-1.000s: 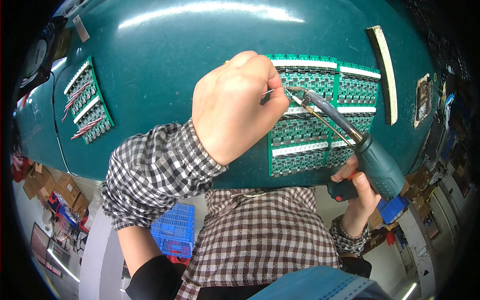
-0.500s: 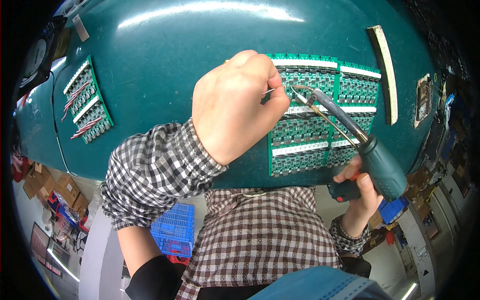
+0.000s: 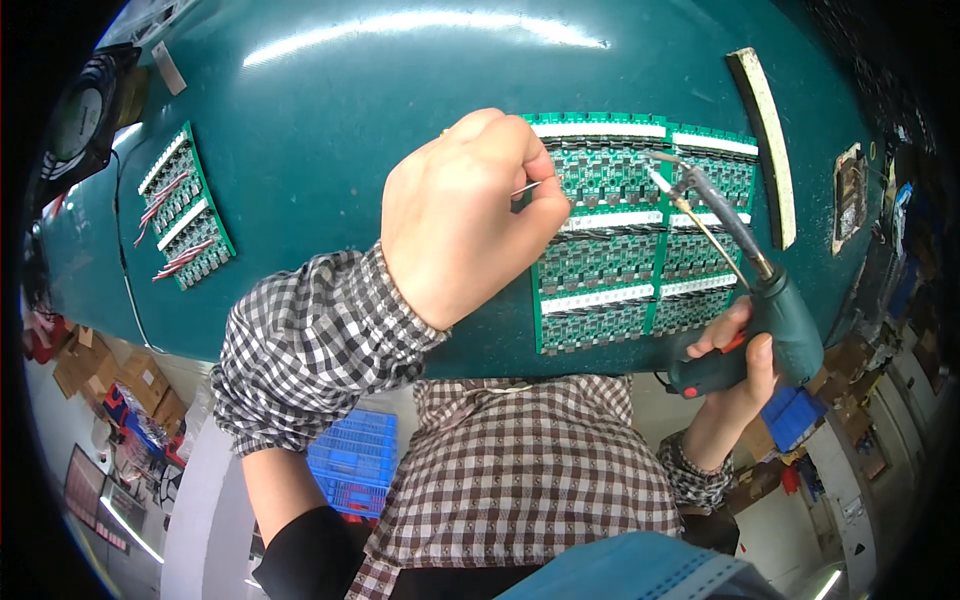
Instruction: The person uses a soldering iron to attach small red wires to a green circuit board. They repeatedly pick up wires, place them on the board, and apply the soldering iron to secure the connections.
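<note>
Gripping the soldering gun (image 3: 797, 335), the right hand (image 3: 742, 402) has drawn it rightward over the circuit boards (image 3: 604, 262); the left hand (image 3: 462, 212), at their left edge, still pinches a wire (image 3: 527, 187).

Bright, even light falls on the tabletop (image 3: 300, 160), with a long white glare (image 3: 430, 22) near its far edge. Fisheye distortion bends its edges, darkness rings the view, and clutter (image 3: 882, 262) past its right edge looks soft.
</note>
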Demonstrator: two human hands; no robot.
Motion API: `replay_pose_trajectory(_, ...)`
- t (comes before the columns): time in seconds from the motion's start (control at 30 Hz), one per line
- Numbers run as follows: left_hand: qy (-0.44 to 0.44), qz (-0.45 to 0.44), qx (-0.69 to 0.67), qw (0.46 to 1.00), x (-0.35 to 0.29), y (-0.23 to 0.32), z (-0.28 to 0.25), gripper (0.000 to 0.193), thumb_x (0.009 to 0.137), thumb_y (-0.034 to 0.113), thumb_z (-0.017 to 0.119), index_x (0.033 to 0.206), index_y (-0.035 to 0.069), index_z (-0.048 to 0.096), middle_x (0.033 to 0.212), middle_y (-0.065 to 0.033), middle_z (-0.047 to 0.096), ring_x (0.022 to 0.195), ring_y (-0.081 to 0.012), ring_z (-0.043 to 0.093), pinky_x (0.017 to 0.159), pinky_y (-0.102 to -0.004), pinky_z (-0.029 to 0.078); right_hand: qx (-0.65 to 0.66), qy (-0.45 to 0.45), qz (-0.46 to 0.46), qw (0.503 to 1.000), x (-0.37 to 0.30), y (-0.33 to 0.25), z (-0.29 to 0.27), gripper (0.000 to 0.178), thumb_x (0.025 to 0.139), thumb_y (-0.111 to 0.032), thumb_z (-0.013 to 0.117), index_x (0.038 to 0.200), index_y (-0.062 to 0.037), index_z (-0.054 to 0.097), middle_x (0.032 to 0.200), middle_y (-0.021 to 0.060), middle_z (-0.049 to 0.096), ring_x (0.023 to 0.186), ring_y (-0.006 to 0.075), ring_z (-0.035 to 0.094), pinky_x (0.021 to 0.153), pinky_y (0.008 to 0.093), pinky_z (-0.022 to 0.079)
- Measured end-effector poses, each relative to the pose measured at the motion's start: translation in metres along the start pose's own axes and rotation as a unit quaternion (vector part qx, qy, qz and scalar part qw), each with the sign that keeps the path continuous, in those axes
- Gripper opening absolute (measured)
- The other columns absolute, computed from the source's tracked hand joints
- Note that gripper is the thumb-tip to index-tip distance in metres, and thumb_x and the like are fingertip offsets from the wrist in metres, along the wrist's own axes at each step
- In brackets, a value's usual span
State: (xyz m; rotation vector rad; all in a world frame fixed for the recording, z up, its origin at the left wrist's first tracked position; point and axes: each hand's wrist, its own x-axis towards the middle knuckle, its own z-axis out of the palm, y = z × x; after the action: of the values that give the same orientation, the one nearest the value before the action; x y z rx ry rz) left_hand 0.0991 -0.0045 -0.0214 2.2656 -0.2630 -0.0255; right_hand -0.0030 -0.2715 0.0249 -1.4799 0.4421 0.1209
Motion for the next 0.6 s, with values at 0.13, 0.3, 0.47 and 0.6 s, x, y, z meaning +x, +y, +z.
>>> replay_pose_trajectory(0.13,-0.019,-0.014,-0.005,1.000,0.000,0.002,-0.003,0.014,0.069,0.002,0.071,0.077,0.005,0.060,0.070,-0.0030,0.054,0.059,-0.0143,0.051,0.054,-0.0271,0.043,0.061,-0.018,-0.002,0.998,0.004,0.007,-0.018,0.044,0.096,-0.040,0.054,0.109,0.0013,0.048,0.077,0.0065,0.052,0.070,0.0163,0.056,0.061,0.0303,0.053)
replay_pose_trajectory(0.3,0.058,0.101,0.115,0.987,-0.021,0.011,-0.007,0.028,0.069,0.002,0.075,0.095,0.008,0.066,0.090,-0.0069,0.057,0.079,-0.0215,0.058,0.065,-0.0323,0.045,0.124,-0.017,-0.001,0.992,0.006,0.014,-0.031,0.044,0.098,-0.042,0.050,0.109,0.0002,0.048,0.078,0.0053,0.052,0.069,0.0152,0.053,0.061,0.0289,0.052)
replay_pose_trajectory(0.47,0.024,0.103,0.224,0.969,-0.050,0.023,0.004,0.051,0.067,0.011,0.079,0.117,0.016,0.067,0.110,-0.0046,0.058,0.098,-0.0229,0.056,0.085,-0.0374,0.040,0.146,-0.028,0.002,0.989,0.015,0.020,-0.036,0.044,0.098,-0.042,0.050,0.108,0.0002,0.049,0.078,0.0051,0.051,0.069,0.0150,0.052,0.060,0.0283,0.052)
replay_pose_trajectory(0.6,0.019,0.087,0.250,0.964,-0.051,0.023,0.008,0.055,0.068,0.014,0.079,0.121,0.017,0.065,0.110,-0.0025,0.058,0.100,-0.0221,0.055,0.088,-0.0385,0.038,0.160,-0.045,0.003,0.986,0.016,0.021,-0.037,0.044,0.098,-0.042,0.049,0.108,0.0002,0.049,0.079,0.0054,0.050,0.069,0.0148,0.052,0.059,0.0284,0.052)
